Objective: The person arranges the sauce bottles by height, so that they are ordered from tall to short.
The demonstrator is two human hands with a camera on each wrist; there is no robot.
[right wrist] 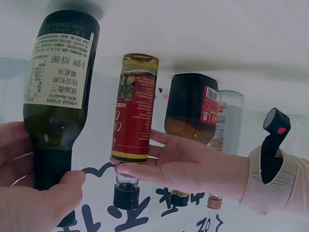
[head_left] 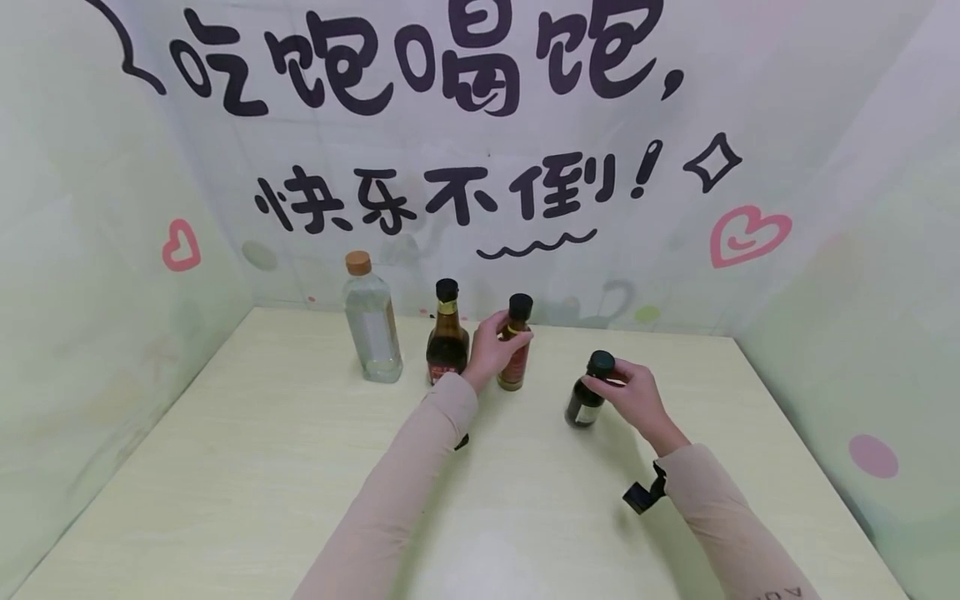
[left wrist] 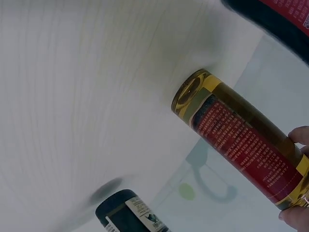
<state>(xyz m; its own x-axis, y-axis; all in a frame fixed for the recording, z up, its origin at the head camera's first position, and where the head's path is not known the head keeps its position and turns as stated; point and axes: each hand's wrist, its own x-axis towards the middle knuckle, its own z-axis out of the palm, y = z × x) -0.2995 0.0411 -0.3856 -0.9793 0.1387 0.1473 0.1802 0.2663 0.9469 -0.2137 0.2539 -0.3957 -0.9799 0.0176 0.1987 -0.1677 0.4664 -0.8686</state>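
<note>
A: Nearest us, the right hand (head_left: 637, 396) curls its fingers round the neck and black cap of the dark green bottle (head_left: 585, 402), which stands upright on the pale wood-grain table (head_left: 262, 467).

B: Smooth glass, round shoulders. The right wrist view gives its white printed back label (right wrist: 58, 67), which the head camera misses.

A: A little farther back, the left hand (head_left: 491, 346) pinches the red-labelled bottle (head_left: 514, 354) just under its black cap, thumb one side, fingers the other.

B: Slim cylinder, amber glass, gold bands (the left wrist view shows its round base (left wrist: 189, 95) sitting flat on the table, with small white print on the red label).

A: Just beside that hand, the dark squat bottle (head_left: 447, 337) with a gold collar; next to it the clear bottle (head_left: 371, 329) with an orange-brown cap.

B: Both upright, untouched, near the back edge. Behind everything hangs a soft printed backdrop (head_left: 480, 133) with black lettering and pink hearts.
</note>
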